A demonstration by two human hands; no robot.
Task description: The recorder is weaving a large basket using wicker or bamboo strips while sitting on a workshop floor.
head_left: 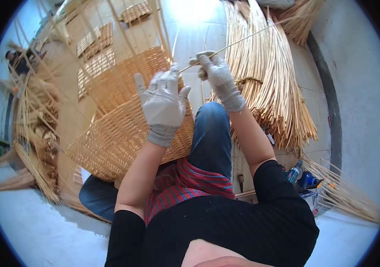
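Note:
A half-woven wicker basket (114,138) leans against my lap, with tall upright stakes (130,33) rising from its far side. My left hand (163,100), in a pale work glove, lies over the basket's near right corner with its fingers stretched apart. Just to the right, my gloved right hand (216,75) is closed around a long thin willow rod (245,41). The rod slants from the basket's edge, past both hands, up to the far right. What my left palm touches underneath is hidden.
A thick bundle of peeled rods (265,84) lies at the right, tied with a band (248,80). Loose rods (43,133) are heaped at the left. Woven panels (95,40) lie farther off. A blue tool (308,180) rests by my right elbow. Another person (20,62) is far left.

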